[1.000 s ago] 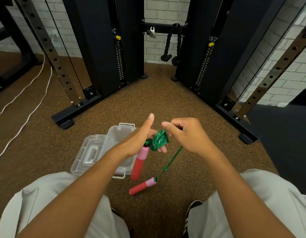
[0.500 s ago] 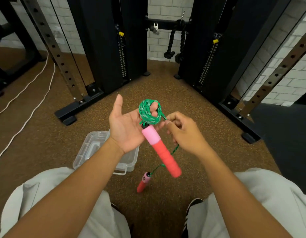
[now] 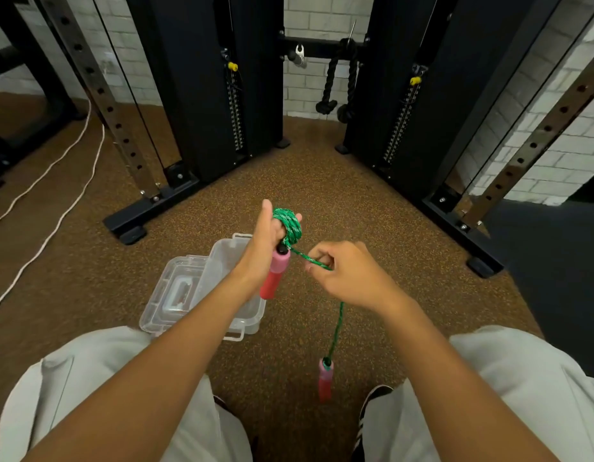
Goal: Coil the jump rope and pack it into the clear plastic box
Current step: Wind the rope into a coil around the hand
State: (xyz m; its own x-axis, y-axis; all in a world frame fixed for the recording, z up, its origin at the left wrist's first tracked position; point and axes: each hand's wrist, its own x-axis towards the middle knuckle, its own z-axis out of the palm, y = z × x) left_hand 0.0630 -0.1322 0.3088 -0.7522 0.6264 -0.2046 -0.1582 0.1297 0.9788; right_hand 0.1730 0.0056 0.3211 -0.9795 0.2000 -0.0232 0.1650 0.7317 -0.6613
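The green jump rope (image 3: pixel 290 226) is wound in a tight coil around the fingers of my left hand (image 3: pixel 264 251). That hand also presses one red and pink handle (image 3: pixel 276 273) against its palm, hanging downward. My right hand (image 3: pixel 347 273) pinches the loose stretch of rope just right of the coil. From it the rope drops to the second red handle (image 3: pixel 324 381), which dangles between my knees. The clear plastic box (image 3: pixel 252 316) stands open on the floor under my left forearm, with its lid (image 3: pixel 175 288) lying flat on its left.
Black cable-machine columns (image 3: pixel 205 95) and their base feet (image 3: pixel 132 225) stand ahead on the brown speckled floor. A second black foot (image 3: pixel 482 265) lies at right. A white cord (image 3: pixel 55 208) runs along the floor at left. My knees in light trousers fill the bottom.
My left hand turned from palm-up to edge-on, and the held handle swung down to vertical. My right hand slid down the rope and moved right. The dangling handle shifted right.
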